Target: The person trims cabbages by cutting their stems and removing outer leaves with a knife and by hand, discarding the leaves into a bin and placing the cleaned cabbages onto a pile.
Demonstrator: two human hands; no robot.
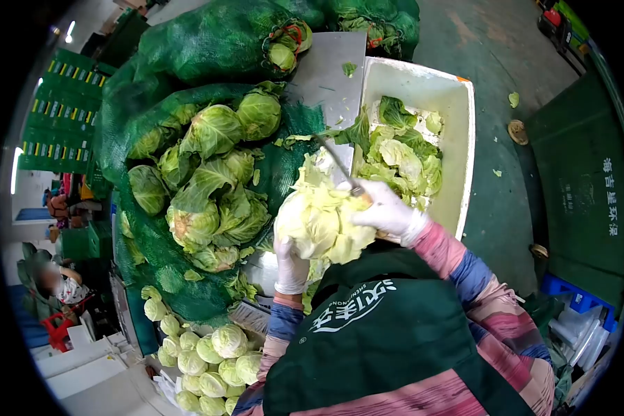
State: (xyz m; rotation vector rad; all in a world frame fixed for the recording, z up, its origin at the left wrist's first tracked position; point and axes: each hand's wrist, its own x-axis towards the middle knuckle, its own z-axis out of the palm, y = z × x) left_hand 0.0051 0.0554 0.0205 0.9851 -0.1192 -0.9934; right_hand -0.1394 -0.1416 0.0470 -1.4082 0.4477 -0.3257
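My left hand, in a white glove, is closed around the lower left side of a pale, partly peeled cabbage. Loose yellow-green leaves hang from its right side. In my gloved right hand is a knife, its dark blade slanting up and left across the top of the cabbage. Right behind it stands a white foam box with cut-off green leaves inside. Left of my hands, several untrimmed cabbages lie on an opened green mesh sack.
Trimmed pale cabbages are piled at the lower left. Full mesh sacks lie at the back beside a metal surface. A big green bin stands at right. Another person is far left.
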